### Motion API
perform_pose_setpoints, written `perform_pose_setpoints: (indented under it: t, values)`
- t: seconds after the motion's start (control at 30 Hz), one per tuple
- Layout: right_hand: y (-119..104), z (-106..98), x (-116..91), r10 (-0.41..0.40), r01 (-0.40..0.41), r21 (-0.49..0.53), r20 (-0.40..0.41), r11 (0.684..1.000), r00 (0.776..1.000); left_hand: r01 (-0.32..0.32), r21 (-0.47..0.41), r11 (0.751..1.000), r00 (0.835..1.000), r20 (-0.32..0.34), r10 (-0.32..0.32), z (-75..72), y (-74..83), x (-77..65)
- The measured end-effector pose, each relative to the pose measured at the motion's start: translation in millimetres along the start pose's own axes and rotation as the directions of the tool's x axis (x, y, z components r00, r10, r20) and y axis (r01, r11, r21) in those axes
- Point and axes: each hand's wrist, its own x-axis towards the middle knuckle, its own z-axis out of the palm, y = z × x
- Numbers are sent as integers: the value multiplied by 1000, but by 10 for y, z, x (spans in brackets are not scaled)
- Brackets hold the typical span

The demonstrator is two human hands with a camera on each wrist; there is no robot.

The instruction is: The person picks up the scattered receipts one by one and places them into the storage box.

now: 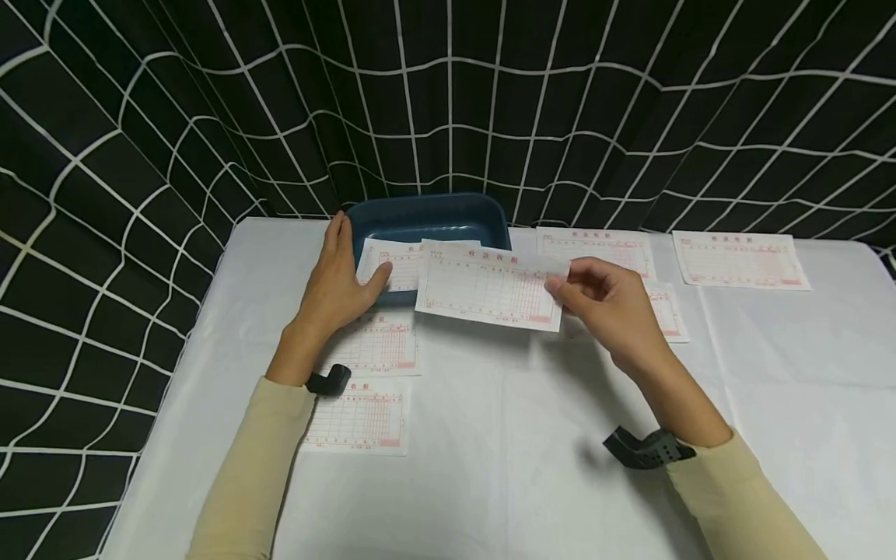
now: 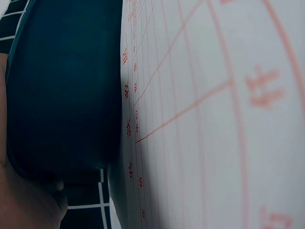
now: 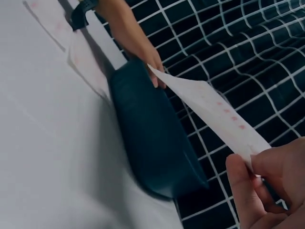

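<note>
A dark blue plastic basin (image 1: pixel 427 206) stands at the back of the table. My left hand (image 1: pixel 339 280) holds its left end, fingers along the outer side and thumb reaching over the rim. One white slip with red print (image 1: pixel 385 260) lies within the basin's outline near that thumb, partly covered. Between thumb and fingers, my right hand (image 1: pixel 605 311) pinches another printed receipt slip (image 1: pixel 490 288) by its right end. This slip is raised, overlapping the basin's front right part. In the right wrist view the held slip (image 3: pixel 209 105) stretches from my fingertips across the basin (image 3: pixel 147 129).
Two printed slips, an upper one (image 1: pixel 378 342) and a lower one (image 1: pixel 364 420), lie below my left hand. More lie on the right, including a far slip (image 1: pixel 742 260) and a partly covered slip (image 1: pixel 668 311). Black netted cloth (image 1: pixel 476 101) borders the white table (image 1: pixel 490 467).
</note>
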Motion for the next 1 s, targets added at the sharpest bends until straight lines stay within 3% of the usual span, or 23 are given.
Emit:
perform_pose_setpoints:
  t: [0.37,0.7,1.0]
  values:
    - [-263,275,509,-18,18,-4,7,1000,1000,-4,-8,1000,1000,-26,4,-13,-31,-7]
    - [-317,625,796,-33,36,-53,47,998,998,9,-23,1000,1000,10,-9,32,-27,2]
    - [-361,941,1040,7,9,-218,76,976,997,5,-7,1000,1000,0,-5,7,-15,-1]
